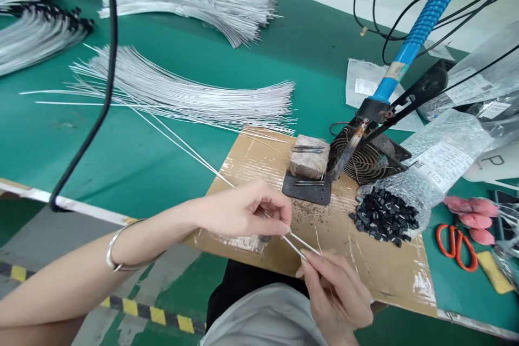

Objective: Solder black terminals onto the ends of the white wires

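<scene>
Wires held: two thin white wires point(302, 243) are pinched at their ends between both hands, above the near edge of the cardboard sheet point(365, 259); their lengths run up and left across the green table point(162, 167).
Left hand: left hand point(247, 208) is closed, thumb and forefinger gripping the wires just behind their tips; a silver bracelet point(115, 251) is worn on the wrist.
Right hand: right hand point(336, 294) is closed in a pinch on the wire ends, fingertips almost touching those of the left hand.
Wire stock: a fanned bundle of white wires point(182, 92) is spread on the table beyond the cardboard; a second bundle point(194, 5) lies farther back.
Soldering iron: a blue-handled soldering iron point(401, 59) is propped on its stand, tip down beside a worn sponge block point(308, 159) on a dark plate point(306, 189).
Fan: a small black fan point(365, 159) lies flat behind the iron's tip.
Small parts: black parts point(383, 216) are spilled from a bubble-wrap bag point(430, 167) onto the cardboard.
Scissors: orange-handled scissors point(456, 243) lie at the right, near pink pieces point(472, 213).
Cable: a black cable point(107, 86) hangs across the left of the view.
</scene>
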The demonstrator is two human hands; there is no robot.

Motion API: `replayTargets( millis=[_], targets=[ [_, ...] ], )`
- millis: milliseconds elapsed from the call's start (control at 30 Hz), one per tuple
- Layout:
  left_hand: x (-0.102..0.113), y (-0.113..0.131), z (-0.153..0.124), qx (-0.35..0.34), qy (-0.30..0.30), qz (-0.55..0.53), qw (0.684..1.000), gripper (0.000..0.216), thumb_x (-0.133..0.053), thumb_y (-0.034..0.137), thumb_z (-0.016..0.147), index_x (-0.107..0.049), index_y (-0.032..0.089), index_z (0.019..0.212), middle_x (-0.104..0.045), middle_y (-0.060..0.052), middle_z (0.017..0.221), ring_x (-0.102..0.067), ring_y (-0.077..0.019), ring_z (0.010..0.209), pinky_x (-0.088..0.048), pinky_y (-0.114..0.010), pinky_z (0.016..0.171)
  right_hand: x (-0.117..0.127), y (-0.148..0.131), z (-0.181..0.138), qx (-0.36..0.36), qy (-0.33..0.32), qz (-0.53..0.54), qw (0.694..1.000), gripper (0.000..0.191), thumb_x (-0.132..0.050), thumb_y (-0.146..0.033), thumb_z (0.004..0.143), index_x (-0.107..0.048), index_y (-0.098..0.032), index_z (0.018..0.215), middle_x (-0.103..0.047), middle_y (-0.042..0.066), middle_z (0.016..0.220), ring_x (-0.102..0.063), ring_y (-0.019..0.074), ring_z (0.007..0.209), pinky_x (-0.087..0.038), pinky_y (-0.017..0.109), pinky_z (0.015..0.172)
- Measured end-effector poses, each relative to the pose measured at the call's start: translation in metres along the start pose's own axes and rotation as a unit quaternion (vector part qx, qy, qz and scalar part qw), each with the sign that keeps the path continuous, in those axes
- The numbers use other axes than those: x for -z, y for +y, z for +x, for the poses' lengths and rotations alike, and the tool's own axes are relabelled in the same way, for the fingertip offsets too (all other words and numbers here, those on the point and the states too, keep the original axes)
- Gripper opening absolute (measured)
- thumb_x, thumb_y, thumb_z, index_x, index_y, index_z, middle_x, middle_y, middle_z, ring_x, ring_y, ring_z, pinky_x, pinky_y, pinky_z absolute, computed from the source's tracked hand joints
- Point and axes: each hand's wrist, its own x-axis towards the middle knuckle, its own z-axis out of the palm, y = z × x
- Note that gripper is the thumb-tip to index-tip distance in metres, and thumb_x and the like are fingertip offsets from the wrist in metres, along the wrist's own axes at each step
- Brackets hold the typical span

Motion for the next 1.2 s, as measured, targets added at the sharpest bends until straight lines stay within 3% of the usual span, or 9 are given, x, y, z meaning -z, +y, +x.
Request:
replayTargets(
  millis=[133, 267, 433, 567, 767, 900, 1000, 1100, 1200],
  targets=[
    [-0.009, 0.005, -0.004, -0.021, 0.054, 0.13, 0.99, 0.02, -0.058, 0.018, 0.097, -0.069, 0.016, 0.08, -0.064, 0.001, 0.07, -0.05, -0.0109, 0.06, -0.034, -0.022, 0.053, -0.004, -0.002, -0.003, -0.132, 0.047, 0.075, 0.987, 0.023, -0.075, -0.005, 0.092, -0.081, -0.025, 0.1, -0.076, 0.0, 0.073, -0.069, 0.0132, 0.054, -0.058, 0.024, 0.05],
    [-0.021, 0.008, -0.01, -0.105, 0.106, 0.27, 0.951, 0.026, -0.053, 0.011, 0.1, -0.068, 0.016, 0.079, -0.056, 0.003, 0.065, -0.045, -0.0107, 0.058, -0.031, -0.025, 0.054, -0.011, -0.004, -0.001, -0.263, 0.089, 0.192, 0.941, 0.017, -0.077, -0.013, 0.095, -0.077, -0.022, 0.08, -0.072, -0.003, 0.068, -0.062, 0.0085, 0.036, -0.049, 0.018, 0.037],
    [-0.026, 0.007, -0.013, -0.086, 0.127, 0.26, 0.953, 0.023, -0.053, 0.011, 0.1, -0.067, 0.016, 0.081, -0.056, 0.004, 0.065, -0.042, -0.0088, 0.054, -0.029, -0.024, 0.051, -0.011, -0.002, 0.001, -0.353, 0.096, 0.277, 0.888, 0.018, -0.081, -0.023, 0.094, -0.078, -0.021, 0.076, -0.07, -0.004, 0.063, -0.061, 0.0088, 0.033, -0.051, 0.017, 0.036],
    [-0.023, 0.005, -0.012, -0.038, 0.108, 0.177, 0.977, 0.022, -0.054, 0.018, 0.099, -0.066, 0.017, 0.081, -0.057, 0.004, 0.064, -0.042, -0.0085, 0.054, -0.03, -0.021, 0.05, -0.008, 0.001, 0.002, -0.361, 0.055, 0.286, 0.886, 0.022, -0.081, -0.027, 0.094, -0.076, -0.021, 0.074, -0.065, -0.005, 0.055, -0.059, 0.0094, 0.034, -0.053, 0.018, 0.038],
    [-0.017, -0.004, -0.006, -0.008, 0.078, 0.092, 0.993, 0.021, -0.059, 0.024, 0.096, -0.065, 0.017, 0.077, -0.057, 0.004, 0.065, -0.039, -0.0096, 0.057, -0.03, -0.022, 0.05, -0.001, -0.009, 0.01, -0.367, 0.038, 0.221, 0.903, 0.02, -0.082, -0.03, 0.094, -0.076, -0.021, 0.078, -0.062, -0.004, 0.068, -0.059, 0.0067, 0.046, -0.048, 0.019, 0.046],
    [-0.024, -0.007, -0.006, 0.002, 0.102, 0.19, 0.976, 0.019, -0.057, 0.022, 0.098, -0.068, 0.018, 0.082, -0.057, 0.004, 0.061, -0.044, -0.0112, 0.053, -0.031, -0.025, 0.053, 0.002, -0.012, 0.015, -0.352, 0.004, 0.153, 0.923, 0.026, -0.076, -0.033, 0.098, -0.072, -0.021, 0.075, -0.057, -0.004, 0.066, -0.055, 0.0077, 0.05, -0.042, 0.022, 0.05],
    [-0.037, -0.007, -0.004, -0.005, 0.135, 0.289, 0.948, 0.018, -0.054, 0.019, 0.1, -0.071, 0.018, 0.102, -0.072, -0.003, 0.079, -0.064, -0.0198, 0.071, -0.043, -0.031, 0.067, 0.003, -0.01, 0.018, -0.347, -0.016, 0.115, 0.93, 0.027, -0.074, -0.034, 0.1, -0.072, -0.021, 0.076, -0.057, -0.004, 0.066, -0.054, 0.0092, 0.053, -0.04, 0.023, 0.052],
    [-0.052, -0.005, 0.003, -0.033, 0.125, 0.276, 0.952, 0.021, -0.048, 0.018, 0.103, -0.069, 0.018, 0.107, -0.077, -0.008, 0.098, -0.07, -0.0243, 0.089, -0.05, -0.035, 0.079, 0.005, -0.007, 0.019, -0.348, -0.029, 0.094, 0.933, 0.031, -0.072, -0.036, 0.101, -0.07, -0.021, 0.074, -0.056, -0.003, 0.065, -0.053, 0.0113, 0.055, -0.039, 0.025, 0.054],
    [-0.061, -0.005, 0.012, -0.029, 0.131, 0.244, 0.96, 0.02, -0.046, 0.016, 0.102, -0.065, 0.019, 0.096, -0.073, -0.005, 0.085, -0.066, -0.0209, 0.076, -0.047, -0.033, 0.071, 0.007, -0.004, 0.02, -0.354, -0.034, 0.079, 0.931, 0.033, -0.072, -0.039, 0.1, -0.069, -0.022, 0.072, -0.055, -0.003, 0.064, -0.052, 0.0121, 0.056, -0.037, 0.027, 0.056]
  ],
)
